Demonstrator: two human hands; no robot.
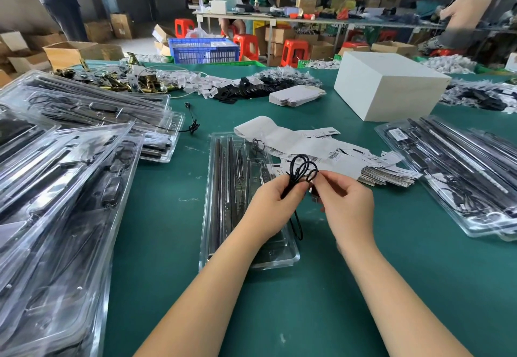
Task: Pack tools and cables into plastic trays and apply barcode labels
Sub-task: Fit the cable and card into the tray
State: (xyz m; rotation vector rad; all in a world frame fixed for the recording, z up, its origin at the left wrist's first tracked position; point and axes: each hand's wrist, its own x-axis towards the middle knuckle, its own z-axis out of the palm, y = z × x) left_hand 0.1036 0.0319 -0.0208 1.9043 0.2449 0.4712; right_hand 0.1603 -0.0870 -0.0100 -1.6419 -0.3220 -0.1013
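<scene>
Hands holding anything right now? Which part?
Yes: a black cable. The left hand pinches the gathered coil just below its loops; the right hand grips the plug end beside it.

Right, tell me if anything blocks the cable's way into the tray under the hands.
Nothing visible does. Both hands, left and right, hold the cable above the open tray; the hands cover part of it.

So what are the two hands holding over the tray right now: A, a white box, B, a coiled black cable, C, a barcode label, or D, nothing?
B: the left hand and right hand both pinch a looped black cable above the open tray; the labels and white box lie untouched on the table.
</scene>
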